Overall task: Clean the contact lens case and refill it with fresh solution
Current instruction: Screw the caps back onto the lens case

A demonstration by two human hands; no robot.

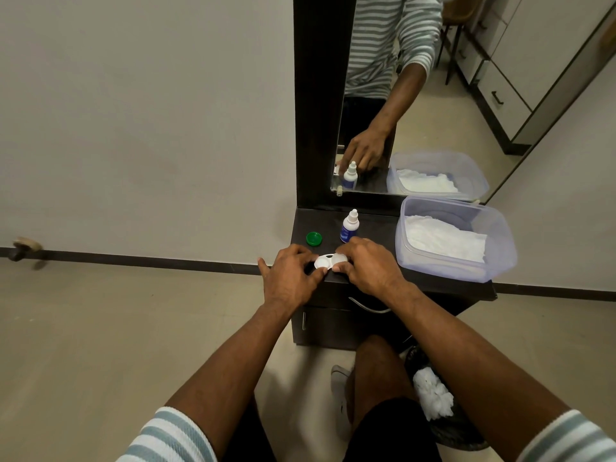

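Both hands meet on the white contact lens case (328, 260), which lies at the front edge of the dark desk (433, 281), toward its left corner. The left hand (290, 273) pinches the case's left end and the right hand (366, 265) covers its right end, fingers closed on it. A green cap (314, 238) sits near the left edge, the solution bottle (349, 226) stands just behind the right hand, and a clear tub (500, 241) holding white tissue (443, 238) fills the right side.

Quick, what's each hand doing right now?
Left hand: grip closed on the white plastic contact lens case.
Right hand: grip closed on the same case.
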